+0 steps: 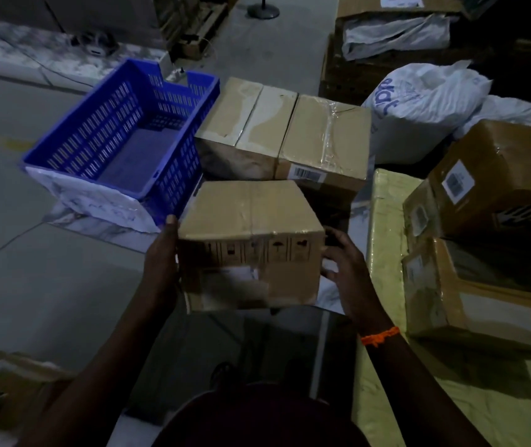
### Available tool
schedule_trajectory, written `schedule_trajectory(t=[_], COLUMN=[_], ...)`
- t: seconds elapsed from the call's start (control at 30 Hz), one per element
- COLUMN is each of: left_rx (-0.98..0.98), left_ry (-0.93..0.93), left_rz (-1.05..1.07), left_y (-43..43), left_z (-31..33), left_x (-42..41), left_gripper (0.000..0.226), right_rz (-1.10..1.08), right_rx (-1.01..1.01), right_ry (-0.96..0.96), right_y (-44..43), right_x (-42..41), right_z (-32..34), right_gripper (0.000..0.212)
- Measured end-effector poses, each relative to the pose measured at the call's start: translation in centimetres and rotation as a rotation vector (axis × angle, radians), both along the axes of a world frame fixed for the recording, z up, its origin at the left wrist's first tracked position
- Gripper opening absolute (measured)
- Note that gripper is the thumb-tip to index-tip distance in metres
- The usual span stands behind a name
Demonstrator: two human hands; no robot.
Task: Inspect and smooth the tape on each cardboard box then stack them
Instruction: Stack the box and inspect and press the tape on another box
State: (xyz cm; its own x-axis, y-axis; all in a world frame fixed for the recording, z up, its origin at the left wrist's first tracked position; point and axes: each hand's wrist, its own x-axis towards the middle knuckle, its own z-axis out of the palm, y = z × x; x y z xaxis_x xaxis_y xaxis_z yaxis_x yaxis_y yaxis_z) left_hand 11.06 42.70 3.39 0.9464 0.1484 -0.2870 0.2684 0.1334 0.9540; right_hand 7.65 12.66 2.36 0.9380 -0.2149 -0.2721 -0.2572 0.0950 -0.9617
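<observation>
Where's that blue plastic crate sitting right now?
In the head view, the blue crate sits at upper left, its right wall beside a pale cardboard box, just beyond the left hand on the held box.

Dim, bluish cast; edges dark w/ wide-angle bend; slight blur, grainy.
</observation>
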Motion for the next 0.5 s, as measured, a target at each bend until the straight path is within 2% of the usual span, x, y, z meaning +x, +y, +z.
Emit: schedule_trajectory(t=[0.07,0.17,0.23,0.33,0.5], left_rx=[0.003,0.088,0.143,0.135,0.216], left_ry=[0.086,0.168,0.177,0.208,0.178], left_rz=[-0.040,-0.045,-0.060,-0.142,-0.197], left_y=[-0.1,0.0,0.1,0.0,-0.3], left_z=[-1.1,-3.7,-5.4,-7.3,-7.0], left_x=[-0.8,-1.8,-2.6,-3.7,-4.3], left_gripper=[0.035,0.039,0.042,0.034,0.036], right_rz=[-0.024,-0.010,-0.017,-0.019,-0.018], right_rx=[0.053,-0.016,-0.085,-0.160,-0.260], right_ry=[0.115,0.243,0.228,0.206,0.252], right_y=[-0.1,0.5,0.7,0.6,-0.1], right_x=[-0.9,-2.0,-2.5,-3.0,-3.4], right_z=[-0.9,-2.4,-3.4,-5.2,-7.8], right_gripper=[0.032,0.028,0.023,0.015,0.012])
